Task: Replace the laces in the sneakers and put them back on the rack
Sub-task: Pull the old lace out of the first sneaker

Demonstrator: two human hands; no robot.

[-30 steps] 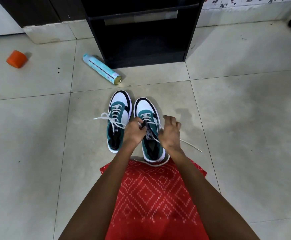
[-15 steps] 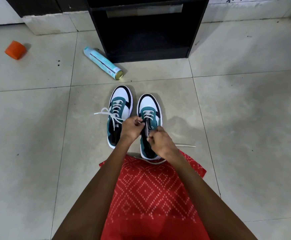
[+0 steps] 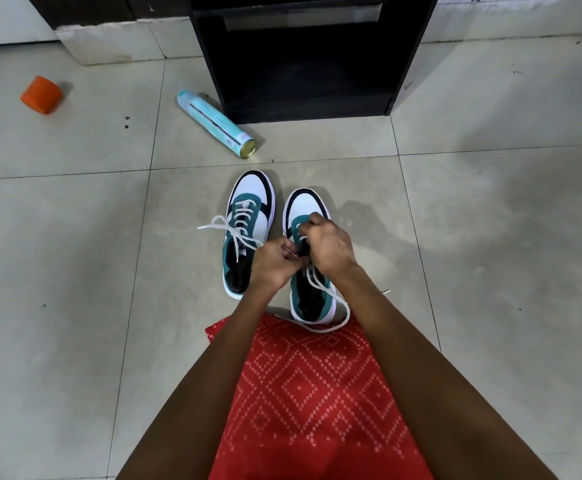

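Two white, teal and black sneakers stand side by side on the tiled floor. The left sneaker [image 3: 248, 233] is laced, its white lace ends spilling out to the left. Both hands work over the right sneaker [image 3: 308, 296]. My left hand [image 3: 272, 263] pinches its white lace [image 3: 331, 327] at the sneaker's left eyelets. My right hand [image 3: 329, 245] reaches further up the tongue, fingers curled on the lace near the toe-side eyelets. The loose lace trails around the heel and out to the right. The black rack [image 3: 306, 60] stands just beyond the shoes.
A teal spray can [image 3: 215, 123] lies on the floor left of the rack. An orange cap [image 3: 41, 95] lies far left. My red patterned garment [image 3: 313, 400] covers the floor nearest me. A white step edge [image 3: 109, 43] runs along the back left.
My right hand has moved from the right side of the sneaker inward and then up toward the toe. The loose lace has been drawn in closer to the heel. My left hand stays put.
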